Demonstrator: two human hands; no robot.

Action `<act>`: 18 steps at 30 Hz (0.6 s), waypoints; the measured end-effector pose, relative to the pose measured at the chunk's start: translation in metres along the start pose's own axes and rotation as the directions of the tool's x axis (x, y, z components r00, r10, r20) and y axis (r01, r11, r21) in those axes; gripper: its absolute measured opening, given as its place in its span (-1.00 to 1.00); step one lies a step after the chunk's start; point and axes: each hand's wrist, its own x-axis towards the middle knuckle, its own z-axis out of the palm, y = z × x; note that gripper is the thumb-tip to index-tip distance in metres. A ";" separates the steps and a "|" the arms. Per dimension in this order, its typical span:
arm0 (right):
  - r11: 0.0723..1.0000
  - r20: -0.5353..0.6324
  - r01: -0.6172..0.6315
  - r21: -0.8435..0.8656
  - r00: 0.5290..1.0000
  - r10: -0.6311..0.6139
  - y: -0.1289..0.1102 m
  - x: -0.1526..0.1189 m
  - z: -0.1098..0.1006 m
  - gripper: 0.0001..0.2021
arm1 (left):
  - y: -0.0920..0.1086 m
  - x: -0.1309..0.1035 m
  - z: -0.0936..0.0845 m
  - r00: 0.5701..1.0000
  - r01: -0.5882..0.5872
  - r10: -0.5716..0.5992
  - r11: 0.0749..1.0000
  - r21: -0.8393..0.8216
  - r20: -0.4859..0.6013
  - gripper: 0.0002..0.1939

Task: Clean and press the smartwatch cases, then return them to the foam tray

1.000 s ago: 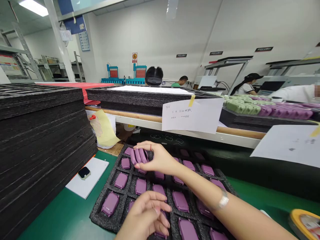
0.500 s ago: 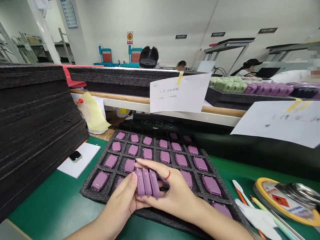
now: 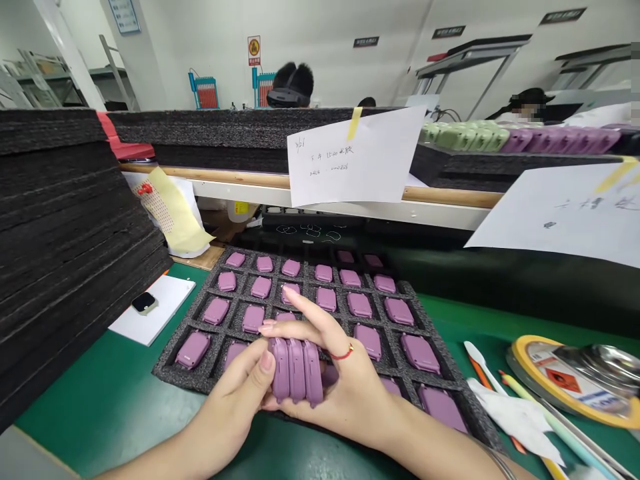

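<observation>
Overall, one layered stack of rough black foam stands at nine o'clock. Centrally, one speckled black foam tray with square pockets bears smooth purple rounded-rectangular cases. Over its near side, toward six o'clock, the left hand and right hand are together, clamped on three matching purple cases, set on edge side by side, long axes running twelve to six.
</observation>
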 end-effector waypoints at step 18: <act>0.998 -0.032 -0.065 -0.017 0.997 0.065 0.001 -0.002 0.003 0.06 | 0.012 0.003 0.007 0.996 0.073 -0.077 0.994 0.079 0.047 -0.40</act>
